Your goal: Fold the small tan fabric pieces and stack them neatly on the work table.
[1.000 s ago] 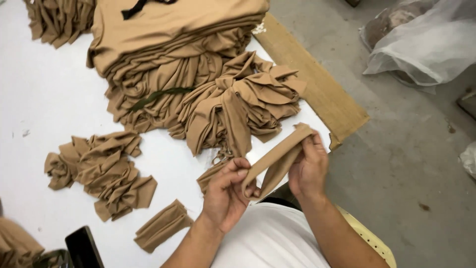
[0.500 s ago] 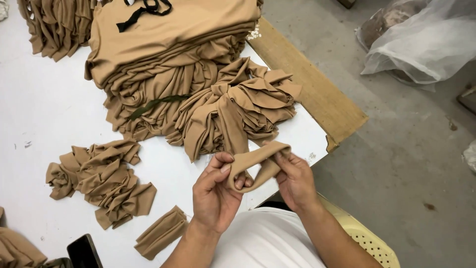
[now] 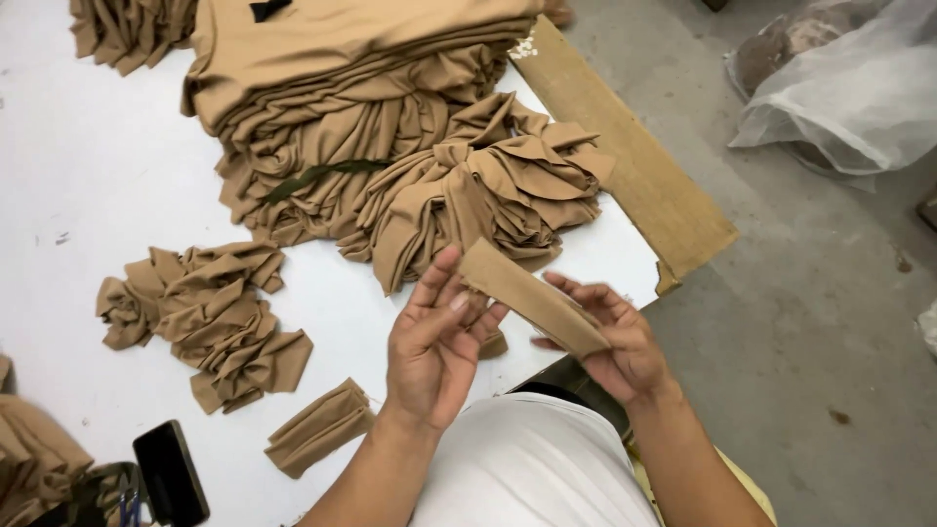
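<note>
— Head view: where is the cloth strip?

— I see the tan strip (image 3: 532,298) held just above the near edge of the white counter (image 3: 59,176). Its long side runs from upper left down to lower right. My left hand (image 3: 439,342) pinches the top end in its grip. My right hand (image 3: 610,342) cups the low end, fingers loose around it.

— Any bags or labels?

— A clear plastic bag (image 3: 849,93) lies on the floor, far right. I see no labels.

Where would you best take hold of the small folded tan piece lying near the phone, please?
Take the folded tan piece across its short width at mid-length, coming from above: it lies flat and long on the white table, apart from the phone.
</note>
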